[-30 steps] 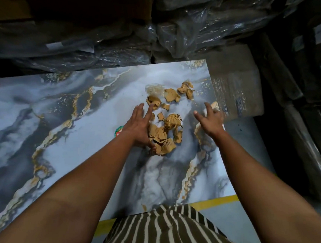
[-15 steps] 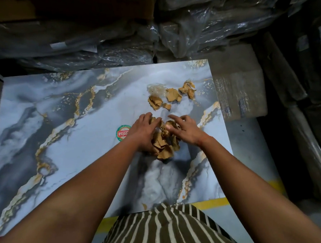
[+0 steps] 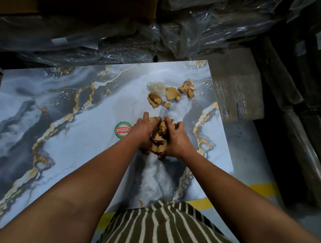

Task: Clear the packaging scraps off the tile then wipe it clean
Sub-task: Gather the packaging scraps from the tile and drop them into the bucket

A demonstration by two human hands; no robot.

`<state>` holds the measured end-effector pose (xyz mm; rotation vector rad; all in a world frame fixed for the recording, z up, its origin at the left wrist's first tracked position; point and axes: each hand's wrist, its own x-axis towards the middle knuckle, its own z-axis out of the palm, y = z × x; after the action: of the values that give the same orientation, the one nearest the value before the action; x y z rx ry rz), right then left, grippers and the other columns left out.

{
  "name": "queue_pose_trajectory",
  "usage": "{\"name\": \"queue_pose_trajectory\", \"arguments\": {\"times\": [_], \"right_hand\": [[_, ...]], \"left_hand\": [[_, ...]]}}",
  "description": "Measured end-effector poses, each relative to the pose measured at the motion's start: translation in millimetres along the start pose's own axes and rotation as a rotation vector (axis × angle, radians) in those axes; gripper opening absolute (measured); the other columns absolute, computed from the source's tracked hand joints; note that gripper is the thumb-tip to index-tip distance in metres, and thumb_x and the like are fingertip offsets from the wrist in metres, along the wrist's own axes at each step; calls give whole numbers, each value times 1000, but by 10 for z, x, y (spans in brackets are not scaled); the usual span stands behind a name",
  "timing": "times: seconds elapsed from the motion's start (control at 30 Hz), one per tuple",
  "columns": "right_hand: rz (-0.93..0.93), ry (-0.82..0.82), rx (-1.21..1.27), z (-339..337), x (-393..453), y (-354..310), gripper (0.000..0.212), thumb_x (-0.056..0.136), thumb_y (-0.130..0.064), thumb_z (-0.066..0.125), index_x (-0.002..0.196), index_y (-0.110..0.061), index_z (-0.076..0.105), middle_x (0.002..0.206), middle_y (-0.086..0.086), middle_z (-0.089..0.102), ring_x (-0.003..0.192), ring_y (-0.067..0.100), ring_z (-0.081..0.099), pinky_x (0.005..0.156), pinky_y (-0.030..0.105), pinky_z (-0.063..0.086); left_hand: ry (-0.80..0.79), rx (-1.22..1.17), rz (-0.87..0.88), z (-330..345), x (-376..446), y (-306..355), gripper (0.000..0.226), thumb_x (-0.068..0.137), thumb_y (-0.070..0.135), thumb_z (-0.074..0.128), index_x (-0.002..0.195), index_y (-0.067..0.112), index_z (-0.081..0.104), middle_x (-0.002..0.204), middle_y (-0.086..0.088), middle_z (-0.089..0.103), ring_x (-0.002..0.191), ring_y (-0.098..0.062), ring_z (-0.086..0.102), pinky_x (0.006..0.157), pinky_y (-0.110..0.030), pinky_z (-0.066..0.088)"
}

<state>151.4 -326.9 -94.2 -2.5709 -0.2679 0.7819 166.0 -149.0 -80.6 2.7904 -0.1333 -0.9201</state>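
Note:
A large marble-patterned tile (image 3: 78, 136) in grey, white and gold lies flat in front of me. A bunched pile of brown cardboard scraps (image 3: 159, 138) is pressed between my left hand (image 3: 144, 130) and my right hand (image 3: 175, 139), both cupped around it near the tile's middle right. Farther back, several loose cardboard scraps (image 3: 171, 93) and a bit of clear film (image 3: 155, 86) still lie on the tile. A round red and green sticker (image 3: 123, 130) sits just left of my left hand.
Dark plastic-wrapped bundles (image 3: 114, 40) are stacked behind the tile. A wrapped cardboard block (image 3: 236, 91) lies off the tile's right edge. More dark wrapped stock (image 3: 304, 113) stands along the right. A yellow floor line (image 3: 260, 189) runs near my striped clothing (image 3: 161, 231).
My hands were apart on either side of the near scraps. They have come together and squeezed that pile into one clump between them. The far scraps have not moved.

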Motion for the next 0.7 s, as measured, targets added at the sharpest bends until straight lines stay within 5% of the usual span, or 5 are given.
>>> {"name": "queue_pose_trajectory", "arguments": {"times": [0.17,0.33,0.53,0.7], "right_hand": [[5,62,115,30,25,-115,129,53,-42,100,157,-40,24,132,7,32,104,35,63,95,44,59],[-12,113,218,107,12,-243,86,71,-21,89,143,-37,46,125,3,41,104,33,65,96,40,58],[-56,92,240,142,26,-201,77,72,-10,88,138,-34,56,126,4,52,111,27,62,97,24,47],[-101,89,227,153,22,-186,76,66,-11,90,130,-36,59,120,4,61,110,27,63,98,34,55]], "left_hand": [[25,-142,27,22,-22,21,104,52,32,96,136,32,36,129,-7,32,99,-33,60,83,-43,58],[66,-329,29,117,-44,-19,75,65,22,89,131,22,52,123,-8,46,102,-30,60,88,-40,54],[148,-495,-14,259,-112,-81,48,67,19,85,110,19,63,108,-7,67,96,-27,66,74,-29,48],[192,-564,-19,323,-180,-103,39,70,15,83,103,18,63,100,-5,66,89,-22,63,72,-27,44]]}}
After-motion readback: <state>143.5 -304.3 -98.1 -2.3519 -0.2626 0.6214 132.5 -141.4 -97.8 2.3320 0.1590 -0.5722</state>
